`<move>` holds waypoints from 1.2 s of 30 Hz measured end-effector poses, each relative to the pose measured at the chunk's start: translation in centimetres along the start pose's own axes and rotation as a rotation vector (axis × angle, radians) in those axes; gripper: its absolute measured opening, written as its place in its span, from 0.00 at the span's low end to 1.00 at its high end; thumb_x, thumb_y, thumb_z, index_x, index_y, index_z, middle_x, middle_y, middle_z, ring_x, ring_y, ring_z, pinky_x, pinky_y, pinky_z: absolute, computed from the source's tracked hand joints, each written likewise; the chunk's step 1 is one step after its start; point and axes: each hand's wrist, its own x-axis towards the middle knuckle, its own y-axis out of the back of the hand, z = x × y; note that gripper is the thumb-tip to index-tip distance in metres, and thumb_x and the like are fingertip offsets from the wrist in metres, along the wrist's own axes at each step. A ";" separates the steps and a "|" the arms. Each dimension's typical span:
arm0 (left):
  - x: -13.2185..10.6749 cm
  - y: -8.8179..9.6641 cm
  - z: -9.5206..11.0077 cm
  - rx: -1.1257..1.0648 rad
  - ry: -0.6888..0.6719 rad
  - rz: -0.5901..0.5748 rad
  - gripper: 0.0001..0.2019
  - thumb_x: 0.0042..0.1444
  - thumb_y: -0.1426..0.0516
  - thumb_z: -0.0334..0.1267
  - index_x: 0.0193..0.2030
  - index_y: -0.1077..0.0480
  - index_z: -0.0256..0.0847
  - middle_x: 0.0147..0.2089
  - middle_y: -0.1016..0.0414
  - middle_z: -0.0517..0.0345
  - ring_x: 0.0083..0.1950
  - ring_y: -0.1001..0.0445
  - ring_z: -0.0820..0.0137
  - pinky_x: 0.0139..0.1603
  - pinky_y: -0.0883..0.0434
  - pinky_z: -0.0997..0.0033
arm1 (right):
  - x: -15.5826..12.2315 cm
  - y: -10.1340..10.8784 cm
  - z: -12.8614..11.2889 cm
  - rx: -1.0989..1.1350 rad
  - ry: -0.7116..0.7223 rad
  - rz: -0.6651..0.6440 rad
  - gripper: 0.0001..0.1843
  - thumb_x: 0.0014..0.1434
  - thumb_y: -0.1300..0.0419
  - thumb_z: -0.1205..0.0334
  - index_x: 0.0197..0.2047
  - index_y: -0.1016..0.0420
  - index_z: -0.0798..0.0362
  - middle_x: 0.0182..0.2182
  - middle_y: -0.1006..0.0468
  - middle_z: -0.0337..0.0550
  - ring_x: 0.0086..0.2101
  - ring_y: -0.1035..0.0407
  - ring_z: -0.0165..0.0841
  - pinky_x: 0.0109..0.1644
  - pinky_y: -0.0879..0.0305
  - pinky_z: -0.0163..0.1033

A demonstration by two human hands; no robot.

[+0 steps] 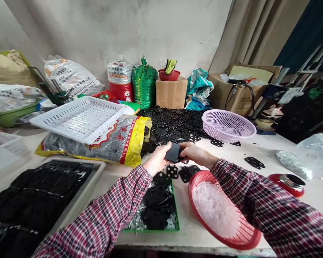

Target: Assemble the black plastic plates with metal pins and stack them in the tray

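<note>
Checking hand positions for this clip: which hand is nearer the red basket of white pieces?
Right. The right hand is just beyond the red plastic basket, close to its far rim; the left hand is farther away, off to the basket's left.

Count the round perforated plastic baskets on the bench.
2: a lilac one at the right edge of the heap of black perforated plates, and a red one near the front, filled with white pieces. Others could be hidden.

Matt black plastic plates [172,123], glossy red plastic basket [193,195]
</note>
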 end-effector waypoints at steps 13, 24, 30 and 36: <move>-13.3 5.4 -4.8 0.050 -0.171 0.269 0.19 0.52 0.35 0.52 0.43 0.22 0.38 0.49 0.19 0.45 0.52 0.23 0.58 0.49 0.27 0.63 | -5.9 -11.4 2.2 -0.343 0.010 -0.051 0.32 0.40 0.47 0.77 0.50 0.20 0.57 0.28 0.20 0.39 0.25 0.29 0.30 0.28 0.33 0.32; -15.5 5.6 -5.8 0.302 -0.336 0.453 0.11 0.52 0.37 0.46 0.32 0.21 0.40 0.40 0.20 0.51 0.52 0.28 0.56 0.57 0.35 0.61 | -6.8 -11.3 3.0 -0.761 0.274 0.040 0.26 0.51 0.49 0.80 0.46 0.18 0.54 0.46 0.18 0.46 0.47 0.26 0.35 0.51 0.33 0.34; -16.1 6.9 -6.5 0.367 -0.384 0.460 0.11 0.51 0.37 0.47 0.28 0.24 0.42 0.33 0.23 0.55 0.47 0.28 0.57 0.52 0.32 0.60 | -8.0 -12.7 4.4 -0.943 0.333 0.077 0.23 0.55 0.48 0.78 0.48 0.20 0.51 0.45 0.19 0.47 0.47 0.28 0.37 0.53 0.35 0.37; -16.8 8.0 -7.3 0.397 -0.394 0.526 0.09 0.54 0.38 0.45 0.34 0.22 0.44 0.39 0.20 0.51 0.53 0.28 0.54 0.57 0.32 0.59 | -7.8 -11.8 4.0 -0.979 0.345 0.176 0.25 0.61 0.53 0.78 0.53 0.22 0.51 0.51 0.21 0.47 0.51 0.29 0.35 0.57 0.37 0.35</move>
